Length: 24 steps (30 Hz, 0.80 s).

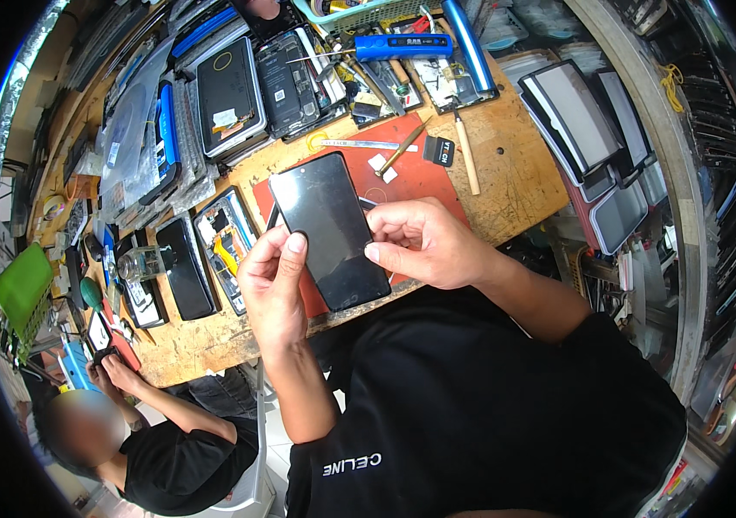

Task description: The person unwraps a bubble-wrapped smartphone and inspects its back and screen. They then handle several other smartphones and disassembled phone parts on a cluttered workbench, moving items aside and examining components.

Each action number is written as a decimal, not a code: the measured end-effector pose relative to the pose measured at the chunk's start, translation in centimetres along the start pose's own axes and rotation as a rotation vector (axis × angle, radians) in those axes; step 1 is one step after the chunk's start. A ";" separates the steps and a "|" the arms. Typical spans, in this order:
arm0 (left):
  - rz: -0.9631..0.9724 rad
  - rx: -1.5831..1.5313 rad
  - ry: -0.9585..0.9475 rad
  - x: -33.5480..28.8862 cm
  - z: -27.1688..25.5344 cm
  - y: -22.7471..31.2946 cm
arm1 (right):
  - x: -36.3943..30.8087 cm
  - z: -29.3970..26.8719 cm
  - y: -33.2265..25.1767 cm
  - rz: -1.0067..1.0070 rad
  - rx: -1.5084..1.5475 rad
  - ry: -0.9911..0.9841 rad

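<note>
Smartphone (331,227), black and glossy with its dark screen facing up, was held between both hands above the red work mat (424,164) at the near edge of the wooden bench (515,173). Left hand (271,281) gripped the phone's left edge, thumb pressed on the glass near the lower left corner. Right hand (420,242) was closed on the right edge, thumb tip on the screen and fingers curled behind. On the mat just beyond the phone lay a wooden-handled tool (402,148), metal tweezers (368,144) and a small black card (439,151). Left of the mat lay an opened phone (228,250) showing its inner parts and another black phone (187,268). Farther back sat a tablet (230,97) and a blue tool (402,47). At the lower left another person (169,449) in a black shirt sat at the same bench.
</note>
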<state>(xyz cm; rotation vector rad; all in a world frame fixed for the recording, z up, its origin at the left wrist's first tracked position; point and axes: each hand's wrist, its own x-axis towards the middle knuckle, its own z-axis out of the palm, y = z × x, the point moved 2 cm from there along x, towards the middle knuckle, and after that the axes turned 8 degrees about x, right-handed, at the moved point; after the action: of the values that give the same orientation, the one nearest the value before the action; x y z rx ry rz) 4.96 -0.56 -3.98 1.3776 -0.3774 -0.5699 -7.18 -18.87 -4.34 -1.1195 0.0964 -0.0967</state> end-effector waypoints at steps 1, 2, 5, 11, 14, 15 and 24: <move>-0.001 0.023 0.015 -0.1 0.0 0.1 | 0.0 0.0 0.1 -0.001 0.001 -0.003; -0.002 0.045 0.030 -0.1 0.1 0.1 | 0.0 0.0 0.1 -0.008 -0.013 0.003; 0.006 0.069 0.043 -0.3 0.2 0.3 | 0.0 -0.1 0.1 -0.013 -0.033 0.002; 0.008 0.074 0.041 -0.3 0.5 0.5 | -0.1 0.0 0.0 0.005 -0.041 0.007; 0.011 0.080 0.037 -0.2 0.5 0.4 | -0.1 0.1 -0.1 0.017 -0.043 0.004; 0.008 0.075 0.039 -0.2 0.5 0.4 | -0.1 0.1 -0.1 0.022 -0.040 0.006; 0.013 0.134 0.050 -0.3 1.0 0.5 | 0.0 -0.3 0.4 -0.030 -0.055 0.017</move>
<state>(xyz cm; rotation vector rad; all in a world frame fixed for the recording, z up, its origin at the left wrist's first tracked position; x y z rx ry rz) 4.25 -1.18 -3.30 1.5140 -0.3896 -0.5060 -7.19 -18.98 -4.80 -1.1751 0.0980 -0.1310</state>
